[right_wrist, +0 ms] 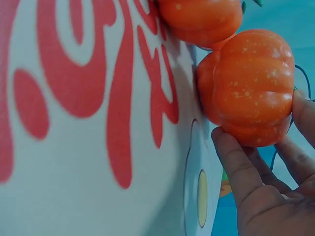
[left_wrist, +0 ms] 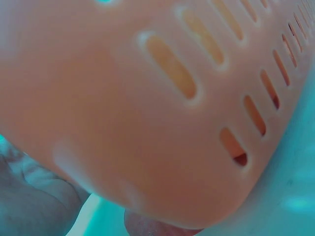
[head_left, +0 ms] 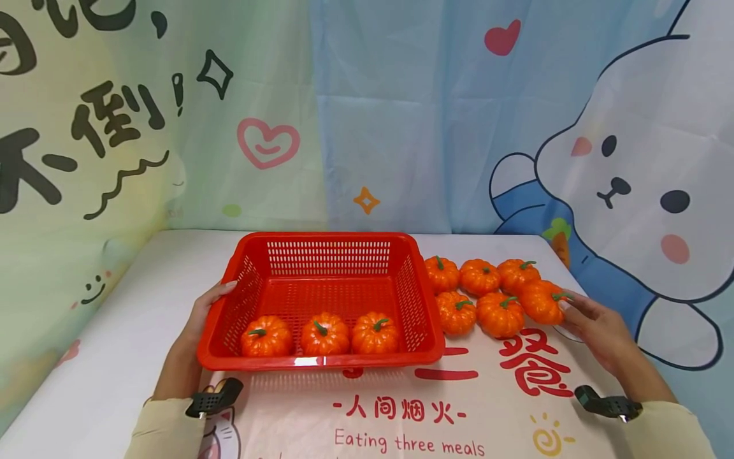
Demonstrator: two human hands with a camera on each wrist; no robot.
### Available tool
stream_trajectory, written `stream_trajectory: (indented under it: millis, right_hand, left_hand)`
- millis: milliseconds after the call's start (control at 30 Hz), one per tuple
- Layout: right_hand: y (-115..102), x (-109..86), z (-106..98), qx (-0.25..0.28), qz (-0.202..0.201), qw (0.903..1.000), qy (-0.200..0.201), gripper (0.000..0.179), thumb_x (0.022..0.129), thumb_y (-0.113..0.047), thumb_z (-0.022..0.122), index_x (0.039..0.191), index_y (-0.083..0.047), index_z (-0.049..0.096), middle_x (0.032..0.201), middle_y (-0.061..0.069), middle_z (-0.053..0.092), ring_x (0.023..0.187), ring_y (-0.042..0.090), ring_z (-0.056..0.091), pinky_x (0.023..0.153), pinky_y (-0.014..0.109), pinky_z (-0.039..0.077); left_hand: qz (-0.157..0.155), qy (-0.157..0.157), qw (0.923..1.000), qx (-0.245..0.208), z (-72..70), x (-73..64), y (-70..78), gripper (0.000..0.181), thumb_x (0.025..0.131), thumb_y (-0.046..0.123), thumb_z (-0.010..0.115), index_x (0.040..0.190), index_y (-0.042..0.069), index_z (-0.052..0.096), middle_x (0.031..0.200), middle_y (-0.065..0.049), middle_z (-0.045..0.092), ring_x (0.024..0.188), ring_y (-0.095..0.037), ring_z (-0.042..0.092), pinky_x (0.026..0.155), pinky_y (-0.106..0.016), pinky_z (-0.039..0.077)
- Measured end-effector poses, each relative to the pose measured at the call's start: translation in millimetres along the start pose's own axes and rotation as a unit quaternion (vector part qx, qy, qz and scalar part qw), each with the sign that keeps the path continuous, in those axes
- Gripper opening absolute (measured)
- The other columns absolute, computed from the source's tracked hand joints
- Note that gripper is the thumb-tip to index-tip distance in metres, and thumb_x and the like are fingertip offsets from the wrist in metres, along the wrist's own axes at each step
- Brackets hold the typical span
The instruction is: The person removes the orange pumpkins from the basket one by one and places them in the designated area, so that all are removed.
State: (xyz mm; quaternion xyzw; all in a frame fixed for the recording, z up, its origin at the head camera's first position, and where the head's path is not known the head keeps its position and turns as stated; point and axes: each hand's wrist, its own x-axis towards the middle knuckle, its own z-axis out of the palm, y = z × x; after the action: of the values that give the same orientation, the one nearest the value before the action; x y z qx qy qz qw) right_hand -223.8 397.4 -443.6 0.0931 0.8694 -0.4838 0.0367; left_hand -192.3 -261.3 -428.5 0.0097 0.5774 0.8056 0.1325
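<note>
A red plastic basket point(head_left: 321, 363) with slotted walls stands on the table in the head view. My left hand point(head_left: 203, 312) holds its left side, thumb over the rim and the other fingers hidden outside the wall. In the left wrist view the basket's wall point(left_wrist: 123, 123) fills most of the picture. Three small orange pumpkins, one of them the middle pumpkin point(head_left: 325, 334), line its near side. To the right, my right hand point(head_left: 596, 325) holds another pumpkin point(head_left: 541, 302) between thumb and fingers. In the right wrist view, fingertips lie against this pumpkin point(right_wrist: 253, 88).
Several more orange pumpkins, such as the near one point(head_left: 501, 315), sit in two rows between the basket and my right hand. A printed mat point(head_left: 401, 427) covers the white table point(head_left: 132, 319). A cartoon curtain point(head_left: 378, 127) hangs behind.
</note>
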Motion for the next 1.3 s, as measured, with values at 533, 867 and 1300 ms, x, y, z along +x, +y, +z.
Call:
stream_trajectory:
  millis: [533,867,1300]
  right_hand:
    - [3,-1.3,-4,-0.075,0.044,0.9961,-0.013,0.084,0.097,-0.053,0.049,0.151,0.003,0.019,0.146,0.038,0.025,0.127,0.053,0.033,0.089,0.049,0.052]
    - [-9,-3.7,-10,-0.147,0.03,0.9883,-0.026,0.074,0.099,-0.045,0.048,0.145,0.009,0.029,0.137,0.039,0.034,0.119,0.055,0.034,0.086,0.057,0.05]
    - [-11,-1.6,-6,-0.139,0.039,0.9888,-0.036,0.089,0.096,-0.063,0.038,0.149,0.006,0.02,0.14,0.041,0.028,0.123,0.056,0.033,0.086,0.062,0.048]
  left_hand:
    - [-0.012,0.008,0.9999,0.002,0.5,2.8,0.4,0.051,0.102,0.039,0.037,0.147,0.025,0.019,0.135,-0.002,0.049,0.116,-0.023,0.055,0.094,-0.042,0.049]
    - [0.004,-0.013,0.9998,-0.014,-1.4,1.5,0.5,0.045,0.104,0.036,0.035,0.145,0.024,0.02,0.129,-0.001,0.052,0.112,-0.021,0.058,0.093,-0.041,0.049]
    - [-0.001,-0.028,0.999,-0.034,-0.4,1.6,3.1,0.044,0.104,0.034,0.034,0.143,0.02,0.021,0.123,0.001,0.055,0.11,-0.019,0.058,0.094,-0.039,0.049]
